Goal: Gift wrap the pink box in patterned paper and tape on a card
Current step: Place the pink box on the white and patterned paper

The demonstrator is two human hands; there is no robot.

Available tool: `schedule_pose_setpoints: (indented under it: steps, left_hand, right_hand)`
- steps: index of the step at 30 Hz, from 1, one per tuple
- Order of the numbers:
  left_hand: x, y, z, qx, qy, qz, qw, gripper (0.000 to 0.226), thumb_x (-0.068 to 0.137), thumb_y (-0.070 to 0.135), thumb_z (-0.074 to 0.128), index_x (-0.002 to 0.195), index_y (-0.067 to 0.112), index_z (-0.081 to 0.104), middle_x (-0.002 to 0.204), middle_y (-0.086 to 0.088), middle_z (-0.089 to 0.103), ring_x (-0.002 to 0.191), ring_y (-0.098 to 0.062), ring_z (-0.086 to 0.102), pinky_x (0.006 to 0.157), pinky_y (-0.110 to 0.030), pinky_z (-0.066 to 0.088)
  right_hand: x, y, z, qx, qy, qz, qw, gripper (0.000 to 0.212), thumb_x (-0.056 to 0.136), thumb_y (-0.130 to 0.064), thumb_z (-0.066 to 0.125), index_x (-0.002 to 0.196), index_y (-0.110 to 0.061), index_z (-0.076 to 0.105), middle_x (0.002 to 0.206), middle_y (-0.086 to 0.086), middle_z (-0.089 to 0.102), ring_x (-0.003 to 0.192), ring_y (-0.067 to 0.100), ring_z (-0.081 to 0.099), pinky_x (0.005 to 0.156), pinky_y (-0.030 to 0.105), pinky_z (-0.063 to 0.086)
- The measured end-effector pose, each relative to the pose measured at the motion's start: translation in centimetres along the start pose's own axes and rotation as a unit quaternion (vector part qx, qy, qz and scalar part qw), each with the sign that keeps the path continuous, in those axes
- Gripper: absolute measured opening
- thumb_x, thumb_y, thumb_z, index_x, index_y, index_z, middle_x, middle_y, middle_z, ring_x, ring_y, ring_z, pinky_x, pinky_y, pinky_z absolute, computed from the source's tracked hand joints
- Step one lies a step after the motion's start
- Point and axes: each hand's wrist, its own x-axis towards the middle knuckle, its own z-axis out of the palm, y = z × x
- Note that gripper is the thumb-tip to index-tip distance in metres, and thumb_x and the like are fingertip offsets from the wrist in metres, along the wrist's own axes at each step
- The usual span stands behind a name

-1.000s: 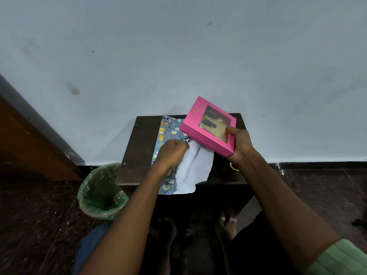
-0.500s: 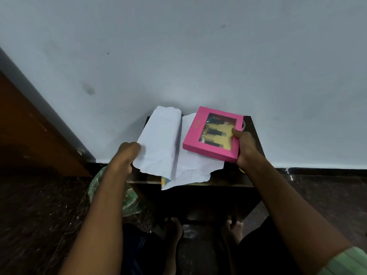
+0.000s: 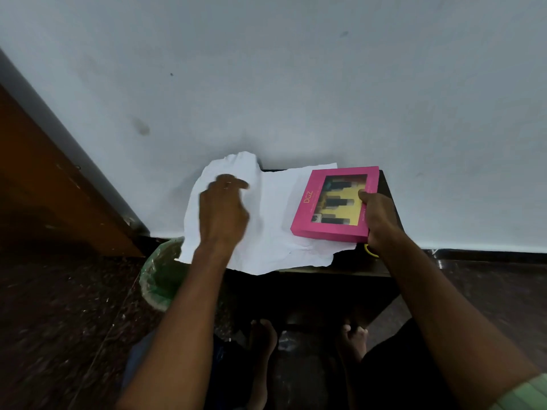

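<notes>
The wrapping paper (image 3: 275, 226) lies spread over the small dark table (image 3: 349, 267), white underside up, its left part hanging past the table's edge. My left hand (image 3: 223, 211) rests on the paper's left half with fingers loosely extended. The pink box (image 3: 307, 214) with a clear window sits at the paper's right end. My right hand (image 3: 379, 217) grips the box's right edge, thumb on top. The paper's patterned side is hidden. No card or tape dispenser is clearly in sight.
A bin with a green liner (image 3: 161, 273) stands on the floor left of the table. A yellow ring-shaped thing (image 3: 370, 250) shows under my right wrist. A pale wall rises right behind the table; a brown wooden door (image 3: 50, 190) is at left. Bare feet (image 3: 263, 341) are below.
The paper was flipped and spread out white side up. My left hand moved from its left edge onto its surface. The box came down from a tilted hold to lie flat on the paper.
</notes>
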Motion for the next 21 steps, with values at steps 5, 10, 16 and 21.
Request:
schedule_pose_setpoints:
  steps: [5,10,16,21]
  left_hand:
    - [-1.3,1.7,3.9,-0.009,-0.230,0.057,0.971,0.043,0.108,0.033,0.055,0.150,0.023,0.057,0.163,-0.005,0.048,0.153,-0.024,0.041,0.121,-0.040,0.025]
    - [-1.5,1.9,6.3,0.056,-0.365,0.032,0.929,0.062,0.113,0.036,0.042,0.169,0.020,0.018,0.178,-0.009,0.006,0.165,-0.029,0.008,0.129,-0.045,0.019]
    - [-2.3,3.1,7.3,0.054,-0.376,0.064,0.923,0.061,0.115,0.040,0.034,0.170,0.029,0.010,0.179,-0.008,0.001,0.164,-0.037,0.001,0.129,-0.050,0.015]
    - [-2.7,3.4,8.0,-0.001,-0.351,0.079,0.933,0.057,0.112,0.039,0.044,0.166,0.025,0.032,0.173,-0.006,0.030,0.161,-0.033,0.022,0.127,-0.048,0.026]
  right_hand:
    - [0.2,-0.2,-0.5,-0.018,0.018,-0.014,1.000,0.016,0.108,-0.028,0.055,0.092,-0.028,0.055,0.105,0.007,0.070,0.091,0.029,0.070,0.095,0.049,0.059]
    - [0.1,-0.3,-0.7,-0.028,0.021,-0.021,0.999,0.015,0.107,-0.028,0.056,0.093,-0.026,0.055,0.105,0.007,0.070,0.090,0.028,0.070,0.093,0.047,0.060]
    - [-0.5,-0.6,-0.4,-0.027,0.024,-0.078,0.996,0.009,0.105,-0.030,0.057,0.103,-0.023,0.061,0.109,0.010,0.072,0.097,0.032,0.071,0.088,0.047,0.060]
    - [-1.1,-1.2,0.7,0.040,-0.046,-0.058,0.996,0.016,0.107,-0.029,0.053,0.118,-0.023,0.064,0.112,0.011,0.076,0.098,0.035,0.076,0.088,0.052,0.063]
